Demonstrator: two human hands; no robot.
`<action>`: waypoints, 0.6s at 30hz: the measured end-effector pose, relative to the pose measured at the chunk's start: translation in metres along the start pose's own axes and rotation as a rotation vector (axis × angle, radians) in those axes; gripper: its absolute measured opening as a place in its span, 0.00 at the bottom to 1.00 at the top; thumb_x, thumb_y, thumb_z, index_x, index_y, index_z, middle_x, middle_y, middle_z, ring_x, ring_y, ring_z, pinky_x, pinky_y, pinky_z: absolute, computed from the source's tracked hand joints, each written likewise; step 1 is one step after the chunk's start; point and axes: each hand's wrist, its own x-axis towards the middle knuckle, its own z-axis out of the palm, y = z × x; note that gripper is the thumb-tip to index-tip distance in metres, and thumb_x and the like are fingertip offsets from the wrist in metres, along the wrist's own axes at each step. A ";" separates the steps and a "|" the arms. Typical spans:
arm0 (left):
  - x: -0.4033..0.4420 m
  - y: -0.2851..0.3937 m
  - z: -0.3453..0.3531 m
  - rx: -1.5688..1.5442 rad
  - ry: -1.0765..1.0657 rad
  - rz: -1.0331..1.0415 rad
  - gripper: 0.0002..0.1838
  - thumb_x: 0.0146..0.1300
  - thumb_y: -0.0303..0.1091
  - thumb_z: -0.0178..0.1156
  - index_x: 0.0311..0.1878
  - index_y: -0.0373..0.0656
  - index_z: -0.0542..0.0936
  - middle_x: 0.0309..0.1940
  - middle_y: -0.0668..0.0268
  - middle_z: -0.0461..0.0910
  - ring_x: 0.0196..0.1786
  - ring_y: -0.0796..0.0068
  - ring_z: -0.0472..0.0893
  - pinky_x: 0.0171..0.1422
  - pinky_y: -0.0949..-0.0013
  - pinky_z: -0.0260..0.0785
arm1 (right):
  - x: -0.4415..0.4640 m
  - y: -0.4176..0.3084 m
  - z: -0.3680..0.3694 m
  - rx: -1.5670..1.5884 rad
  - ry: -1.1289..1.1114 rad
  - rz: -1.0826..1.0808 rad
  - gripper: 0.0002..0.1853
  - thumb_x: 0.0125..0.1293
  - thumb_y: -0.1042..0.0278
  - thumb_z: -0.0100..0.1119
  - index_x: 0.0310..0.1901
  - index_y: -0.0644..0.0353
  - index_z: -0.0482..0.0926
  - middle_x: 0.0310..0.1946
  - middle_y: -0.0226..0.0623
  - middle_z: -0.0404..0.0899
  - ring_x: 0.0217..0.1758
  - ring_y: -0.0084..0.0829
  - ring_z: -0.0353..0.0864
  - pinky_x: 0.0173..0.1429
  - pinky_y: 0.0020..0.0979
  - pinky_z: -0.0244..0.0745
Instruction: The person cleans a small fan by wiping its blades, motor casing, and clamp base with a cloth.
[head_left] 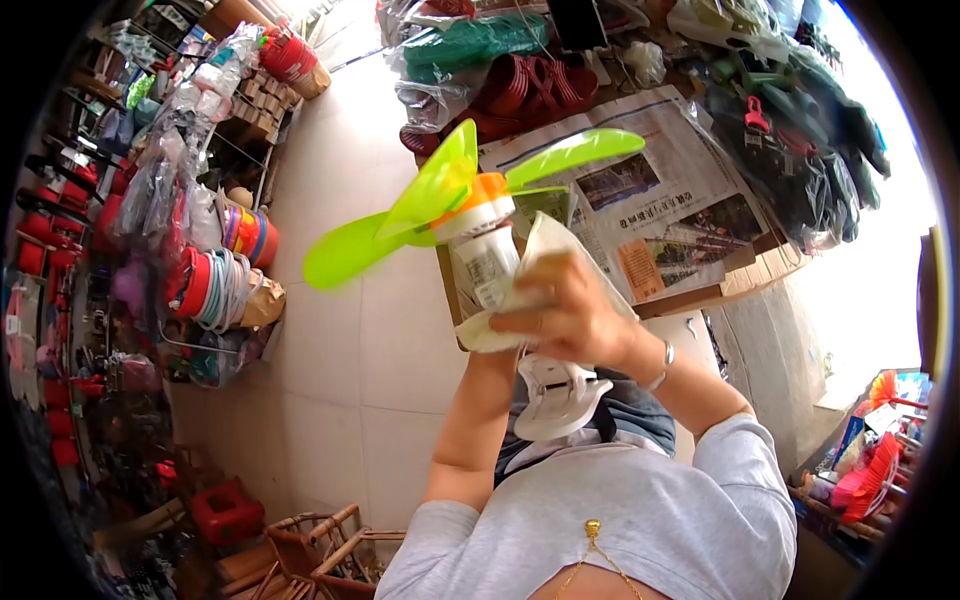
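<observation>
A small fan (490, 255) with bright green blades, an orange hub and a white body is held tilted above the floor, its blades toward the upper left. The white base (565, 398) of the fan shows below my hands, close to my lap. My right hand (570, 310), slightly blurred, is closed on a cream cloth (485, 335) and presses it against the fan's body. A loose flap of this cloth rises beside the hand. My left forearm (475, 420) reaches up to the fan from below. Behind the cloth and the fan, my left hand's fingers are hidden.
A newspaper (690, 215) lies over cardboard in front of me, with dark red sandals (535, 90) at its far side. Bagged goods (790, 130) lie to the right. Crowded shelves and buckets (250, 235) line the left. A wooden chair (320, 550) stands at the lower left.
</observation>
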 end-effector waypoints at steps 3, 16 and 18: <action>0.025 0.017 0.015 -0.214 0.036 0.101 0.26 0.74 0.46 0.50 0.70 0.47 0.62 0.64 0.63 0.68 0.66 0.67 0.69 0.72 0.59 0.62 | 0.016 0.006 -0.007 0.115 0.018 0.178 0.22 0.51 0.68 0.70 0.51 0.48 0.85 0.49 0.41 0.73 0.51 0.42 0.72 0.56 0.42 0.71; 0.021 0.030 0.024 -0.175 0.107 0.044 0.27 0.74 0.46 0.51 0.71 0.48 0.61 0.67 0.61 0.67 0.66 0.64 0.70 0.73 0.56 0.62 | 0.017 0.013 0.001 0.240 0.148 0.389 0.17 0.60 0.71 0.67 0.53 0.54 0.83 0.47 0.44 0.74 0.50 0.45 0.75 0.56 0.39 0.72; 0.020 0.034 0.029 -0.279 0.152 0.033 0.27 0.74 0.46 0.51 0.71 0.48 0.61 0.67 0.61 0.67 0.66 0.63 0.70 0.73 0.55 0.62 | 0.015 0.015 -0.004 0.250 0.188 0.448 0.15 0.64 0.72 0.62 0.53 0.60 0.82 0.46 0.46 0.75 0.47 0.42 0.78 0.53 0.35 0.74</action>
